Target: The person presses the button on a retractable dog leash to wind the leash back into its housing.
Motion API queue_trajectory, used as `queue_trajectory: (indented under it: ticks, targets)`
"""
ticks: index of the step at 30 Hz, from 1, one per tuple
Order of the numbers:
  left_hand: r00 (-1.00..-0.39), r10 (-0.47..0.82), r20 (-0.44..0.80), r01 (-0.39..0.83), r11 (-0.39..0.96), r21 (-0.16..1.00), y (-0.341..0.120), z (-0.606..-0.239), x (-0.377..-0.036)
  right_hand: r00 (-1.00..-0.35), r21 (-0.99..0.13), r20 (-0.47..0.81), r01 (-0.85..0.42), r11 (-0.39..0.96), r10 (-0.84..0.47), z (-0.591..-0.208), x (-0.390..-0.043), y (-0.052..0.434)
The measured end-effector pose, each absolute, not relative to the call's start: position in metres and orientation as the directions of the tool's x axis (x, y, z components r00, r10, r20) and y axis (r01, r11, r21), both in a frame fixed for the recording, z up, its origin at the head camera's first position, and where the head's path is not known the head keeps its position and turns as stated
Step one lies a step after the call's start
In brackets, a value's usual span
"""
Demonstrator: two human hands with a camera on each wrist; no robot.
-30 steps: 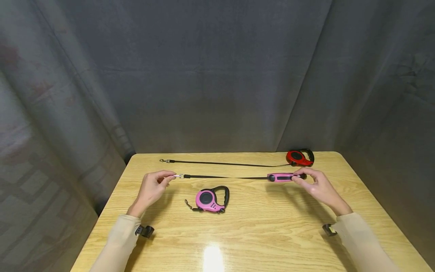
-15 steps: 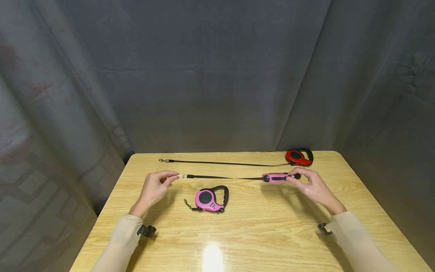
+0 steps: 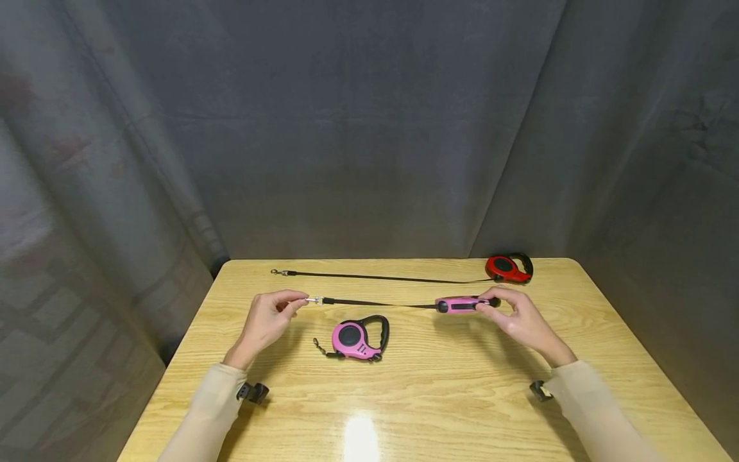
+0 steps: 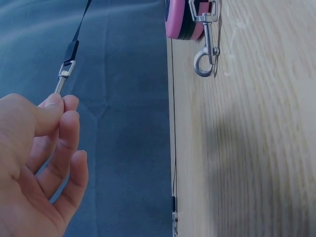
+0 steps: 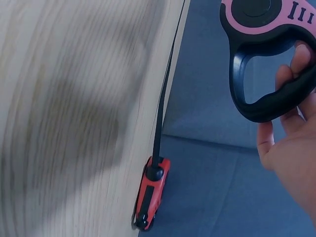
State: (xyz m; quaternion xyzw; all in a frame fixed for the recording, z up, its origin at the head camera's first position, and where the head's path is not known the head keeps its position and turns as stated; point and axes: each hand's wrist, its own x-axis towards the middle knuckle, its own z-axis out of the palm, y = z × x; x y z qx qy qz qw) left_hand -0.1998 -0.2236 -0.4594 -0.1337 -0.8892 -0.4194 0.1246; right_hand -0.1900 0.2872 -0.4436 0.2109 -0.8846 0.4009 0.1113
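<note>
While the left hand [image 3: 267,322] pinches a pink leash's [image 3: 460,301] clip [image 4: 59,86], the right hand [image 3: 521,321], I think, has fingers [image 5: 299,59] clamped round its handle [image 5: 276,102].

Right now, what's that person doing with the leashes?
The person's left hand pinches a metal clip, and the right hand holds the handle of that same pink leash. Its strap runs between them, above the table. A second pink leash lies nearer the person. A red leash lies at the back, also stretched out.
</note>
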Motion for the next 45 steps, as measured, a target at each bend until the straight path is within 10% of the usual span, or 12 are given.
queue_trajectory:
  ticks: [45]
  targets:
    - [-0.916,0.207,0.343,0.398,0.553,0.731,-0.196,-0.464,-0.202,-0.875,-0.694,0.339,-0.48,0.536,-0.344,-0.445,-0.197,0.239]
